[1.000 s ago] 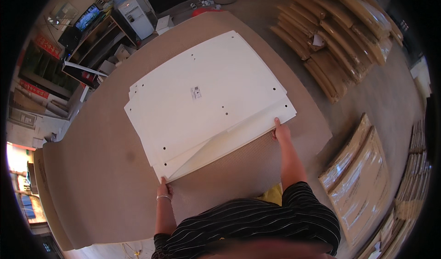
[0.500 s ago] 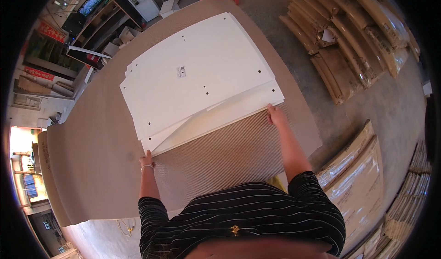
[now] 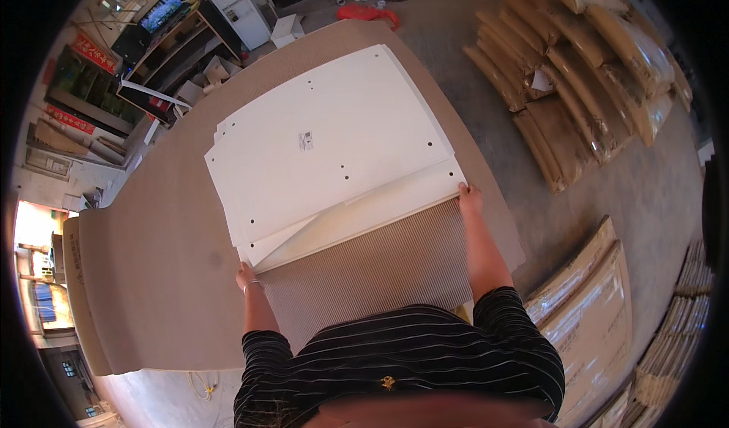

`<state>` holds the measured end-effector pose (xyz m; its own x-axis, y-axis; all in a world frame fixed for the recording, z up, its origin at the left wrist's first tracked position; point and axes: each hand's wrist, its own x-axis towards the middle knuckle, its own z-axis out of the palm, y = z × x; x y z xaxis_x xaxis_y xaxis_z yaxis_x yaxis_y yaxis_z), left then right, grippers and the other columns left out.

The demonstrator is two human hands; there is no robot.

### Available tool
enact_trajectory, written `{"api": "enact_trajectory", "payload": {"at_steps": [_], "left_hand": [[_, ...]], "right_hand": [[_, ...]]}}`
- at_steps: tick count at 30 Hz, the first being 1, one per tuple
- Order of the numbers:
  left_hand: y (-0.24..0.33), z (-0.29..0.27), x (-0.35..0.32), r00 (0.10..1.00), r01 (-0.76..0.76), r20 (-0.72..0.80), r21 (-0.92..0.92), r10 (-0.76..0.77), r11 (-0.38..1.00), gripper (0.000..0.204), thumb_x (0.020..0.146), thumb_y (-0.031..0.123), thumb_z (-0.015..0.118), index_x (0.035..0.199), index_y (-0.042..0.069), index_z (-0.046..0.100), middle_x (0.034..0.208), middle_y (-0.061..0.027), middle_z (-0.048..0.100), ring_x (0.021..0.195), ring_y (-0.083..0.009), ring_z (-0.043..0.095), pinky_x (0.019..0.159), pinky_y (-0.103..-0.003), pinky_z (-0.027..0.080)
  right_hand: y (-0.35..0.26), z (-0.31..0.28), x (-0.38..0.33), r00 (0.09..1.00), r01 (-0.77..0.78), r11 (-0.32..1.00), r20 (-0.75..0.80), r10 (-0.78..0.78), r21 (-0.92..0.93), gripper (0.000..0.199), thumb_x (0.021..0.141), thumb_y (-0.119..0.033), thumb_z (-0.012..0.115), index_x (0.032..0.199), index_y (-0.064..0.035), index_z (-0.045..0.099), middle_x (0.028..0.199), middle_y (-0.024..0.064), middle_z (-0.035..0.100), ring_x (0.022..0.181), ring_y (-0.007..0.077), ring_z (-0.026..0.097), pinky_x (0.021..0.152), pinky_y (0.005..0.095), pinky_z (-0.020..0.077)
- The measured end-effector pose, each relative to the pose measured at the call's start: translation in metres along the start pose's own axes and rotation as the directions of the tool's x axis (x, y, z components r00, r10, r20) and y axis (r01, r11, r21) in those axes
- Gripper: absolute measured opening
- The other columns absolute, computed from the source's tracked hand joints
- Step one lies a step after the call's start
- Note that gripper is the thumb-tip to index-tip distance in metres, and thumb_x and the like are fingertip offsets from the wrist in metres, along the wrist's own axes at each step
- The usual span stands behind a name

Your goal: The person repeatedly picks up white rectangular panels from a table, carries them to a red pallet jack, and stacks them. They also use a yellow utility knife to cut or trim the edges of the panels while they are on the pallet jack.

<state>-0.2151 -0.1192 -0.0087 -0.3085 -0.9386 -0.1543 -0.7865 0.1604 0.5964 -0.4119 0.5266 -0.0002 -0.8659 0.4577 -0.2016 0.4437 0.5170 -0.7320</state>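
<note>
The left hand (image 3: 245,276) and right hand (image 3: 468,197) are each gripping a near corner of the white boards (image 3: 326,147) lying on brown cardboard (image 3: 152,268). Fingers are curled on the edges. Wrapped brown bundles (image 3: 585,71) are sitting nearby on the floor (image 3: 645,192).

White boards (image 3: 334,139), cream sheet (image 3: 357,223) under them, ribbed brown cardboard (image 3: 372,268) below. Tan worktop (image 3: 159,261). Black shirt (image 3: 395,360), thin white stripes. Brown-wrapped bundles (image 3: 577,71) on grey floor (image 3: 653,192).
</note>
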Motion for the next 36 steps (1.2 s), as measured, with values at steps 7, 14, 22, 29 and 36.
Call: {"api": "enact_trajectory", "payload": {"at_steps": [7, 14, 22, 29, 36], "left_hand": [[0.004, -0.016, -0.017, 0.998, 0.036, -0.056, 0.091, -0.031, 0.995, 0.046, 0.083, 0.040, 0.048, 0.095, 0.000, 0.067, 0.092, -0.0239, 0.065, 0.089, -0.0393, 0.062, 0.079, -0.046, 0.047], [0.000, -0.023, -0.026, 0.991, -0.088, -0.093, 0.060, 0.093, 0.994, 0.043, 0.086, 0.038, 0.049, 0.094, 0.000, 0.066, 0.090, -0.0203, 0.066, 0.084, -0.0370, 0.063, 0.074, -0.046, 0.048], [-0.005, -0.028, -0.022, 0.970, -0.201, -0.143, -0.003, 0.198, 0.980, 0.032, 0.088, 0.028, 0.049, 0.099, 0.000, 0.063, 0.097, -0.0186, 0.061, 0.090, -0.0353, 0.057, 0.081, -0.045, 0.044], [-0.016, -0.003, -0.070, 0.994, -0.040, -0.102, -0.108, 0.029, 0.993, 0.032, 0.086, 0.028, 0.051, 0.092, 0.001, 0.066, 0.093, -0.0205, 0.060, 0.087, -0.0372, 0.056, 0.080, -0.045, 0.044], [0.000, -0.009, -0.088, 0.982, -0.072, -0.183, -0.137, 0.047, 0.988, 0.035, 0.082, 0.032, 0.053, 0.098, 0.004, 0.066, 0.091, -0.0194, 0.062, 0.090, -0.0365, 0.056, 0.085, -0.044, 0.043]], "right_hand": [[-0.031, -0.014, 0.003, 0.994, -0.058, 0.990, 0.087, 0.070, -0.132, 0.040, 0.089, -0.035, 0.050, 0.105, 0.0009, 0.059, 0.107, 0.0192, 0.058, 0.098, 0.0352, 0.057, 0.085, 0.0420, 0.0446], [-0.020, 0.008, 0.017, 0.996, 0.090, 0.989, 0.022, -0.088, -0.115, 0.034, 0.093, -0.030, 0.046, 0.113, -0.0046, 0.057, 0.114, 0.0151, 0.058, 0.102, 0.0304, 0.057, 0.086, 0.0407, 0.0449], [-0.012, 0.008, 0.028, 0.973, 0.209, 0.974, 0.121, -0.198, -0.087, 0.030, 0.088, -0.019, 0.053, 0.113, -0.0033, 0.059, 0.105, 0.0116, 0.060, 0.089, 0.0214, 0.058, 0.076, 0.0335, 0.0462], [0.002, -0.044, 0.033, 0.979, 0.010, 0.998, 0.202, 0.003, -0.065, 0.040, 0.092, -0.025, 0.049, 0.125, -0.0041, 0.049, 0.115, 0.0086, 0.058, 0.097, 0.0221, 0.056, 0.081, 0.0330, 0.0450], [-0.059, -0.061, 0.028, 0.973, 0.160, 0.981, 0.184, -0.139, -0.109, 0.035, 0.090, -0.019, 0.051, 0.121, -0.0035, 0.050, 0.097, 0.0070, 0.055, 0.080, 0.0158, 0.052, 0.068, 0.0281, 0.0457]]}}
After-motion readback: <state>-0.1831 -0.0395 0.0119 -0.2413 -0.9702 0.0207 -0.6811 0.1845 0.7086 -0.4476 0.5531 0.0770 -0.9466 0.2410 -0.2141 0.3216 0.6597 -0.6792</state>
